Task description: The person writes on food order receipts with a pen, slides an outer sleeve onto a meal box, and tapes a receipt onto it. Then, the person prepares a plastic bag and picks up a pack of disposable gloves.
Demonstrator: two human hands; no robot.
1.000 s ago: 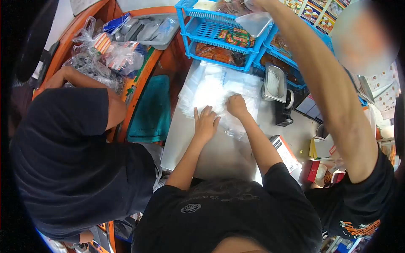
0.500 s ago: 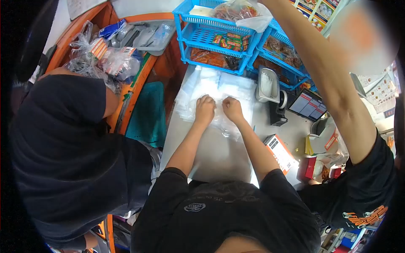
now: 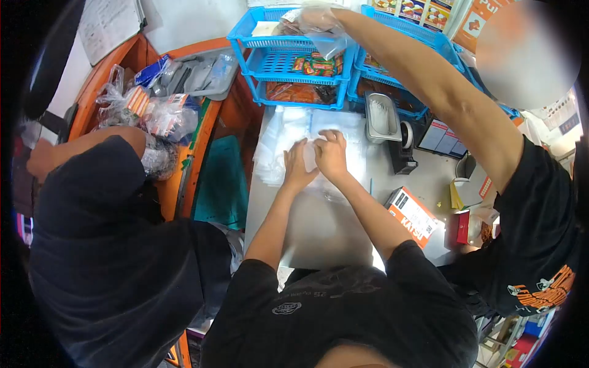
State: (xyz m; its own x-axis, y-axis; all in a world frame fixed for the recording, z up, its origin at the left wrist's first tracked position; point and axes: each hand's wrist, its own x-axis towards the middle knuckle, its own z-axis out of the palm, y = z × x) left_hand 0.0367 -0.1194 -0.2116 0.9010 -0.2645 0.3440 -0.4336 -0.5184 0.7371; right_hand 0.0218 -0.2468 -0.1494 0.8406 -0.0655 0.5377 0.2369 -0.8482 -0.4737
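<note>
Thin clear plastic bags (image 3: 276, 144) lie spread in a pale layer on the metal table (image 3: 325, 233). Over them, my left hand (image 3: 298, 165) and my right hand (image 3: 331, 153) are close together, with a small piece of clear plastic (image 3: 310, 156) between them. The fingers of my left hand are bent against the left side of this plastic. My right hand has its fingers curled at the plastic's right side, pinching its edge.
Blue stacked baskets (image 3: 288, 76) with packets stand behind the bags. A co-worker's arm (image 3: 423, 73) reaches across from the right into the top basket. To the right are a metal container (image 3: 383, 116), a tape dispenser (image 3: 404, 153) and a box (image 3: 412, 214). Another person (image 3: 123, 245) stands left.
My hands have come together around the small piece of plastic, rising slightly off the layer. The co-worker's hand on the right has moved into the top basket. The view has shifted.
</note>
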